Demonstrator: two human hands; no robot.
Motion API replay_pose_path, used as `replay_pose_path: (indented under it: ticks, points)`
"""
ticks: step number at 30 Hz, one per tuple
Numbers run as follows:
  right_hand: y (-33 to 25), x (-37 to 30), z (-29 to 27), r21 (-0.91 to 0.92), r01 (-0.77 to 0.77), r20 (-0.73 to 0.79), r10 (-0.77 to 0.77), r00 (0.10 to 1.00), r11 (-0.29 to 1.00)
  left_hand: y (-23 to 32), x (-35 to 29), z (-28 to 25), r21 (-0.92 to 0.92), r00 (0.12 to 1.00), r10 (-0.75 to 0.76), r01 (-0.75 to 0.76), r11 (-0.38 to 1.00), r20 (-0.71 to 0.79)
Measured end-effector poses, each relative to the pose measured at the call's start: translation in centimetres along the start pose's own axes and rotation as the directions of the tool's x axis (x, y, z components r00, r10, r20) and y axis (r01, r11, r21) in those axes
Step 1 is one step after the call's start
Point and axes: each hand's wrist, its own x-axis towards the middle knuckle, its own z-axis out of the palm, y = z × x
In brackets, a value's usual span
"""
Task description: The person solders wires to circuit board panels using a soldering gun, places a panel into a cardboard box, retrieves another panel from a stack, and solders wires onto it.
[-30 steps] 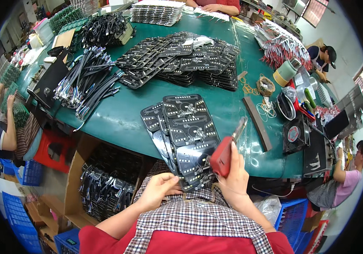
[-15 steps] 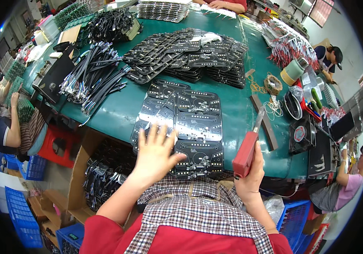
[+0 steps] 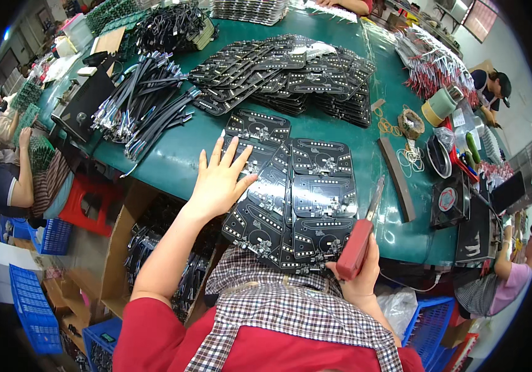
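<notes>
Resting flat with the fingers spread wide, the left hand (image 3: 219, 180) lies on the left side of a group of black circuit boards (image 3: 315, 186) and holds nothing. These boards lie near the front edge of the green table (image 3: 179, 155), some overlapping each other, and the lowest ones hang a little over the edge, close to the person's checked apron (image 3: 278, 316). The fingertips touch the board on the upper left of the group.

The right hand (image 3: 359, 273) is closed around the red handle of a hand tool (image 3: 362, 239), whose thin metal tip points up and away, just beside the right side of the boards. I cannot tell if the tip touches the table.

Farther on the table there is a big pile of the same black boards (image 3: 284, 74), and to the left a heap of black cable bundles (image 3: 142, 111). To the right lie a dark flat bar (image 3: 397, 180), rubber bands (image 3: 411, 155) and rolls of tape (image 3: 439, 105). Under the table edge a cardboard box (image 3: 123, 248) stands open, and blue crates (image 3: 30, 304) are on the floor. Other people sit at the left and right edges of the view.
</notes>
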Motion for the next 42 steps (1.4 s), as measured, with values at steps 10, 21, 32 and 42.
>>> replay_pose_path:
  ticks: [10, 21, 32, 42]
  points:
    - [1.6, -1.4, 0.7, 0.021, 0.112, -0.080, -0.110, 0.991, 0.993, -1.4, -0.1, -3.1, 0.148, 0.947, 0.262, -0.291, 0.945, 0.186]
    - [2.2, -0.6, -1.3, -0.065, 0.323, 0.139, -0.312, 0.940, 0.944, 5.0, -7.5, 0.9, 0.015, 0.865, 0.502, -0.502, 0.865, 0.012]
    - [2.7, -0.7, -3.3, -0.045, 0.389, 0.121, -0.381, 0.917, 0.920, 7.1, -6.0, 2.3, 0.084, 0.949, 0.307, -0.301, 0.950, -0.067]
    - [3.6, 0.4, -2.8, -0.216, 0.409, -0.011, -0.422, 0.907, 0.886, 7.1, -4.8, 1.1, 0.160, 0.977, 0.213, -0.212, 0.964, 0.015]
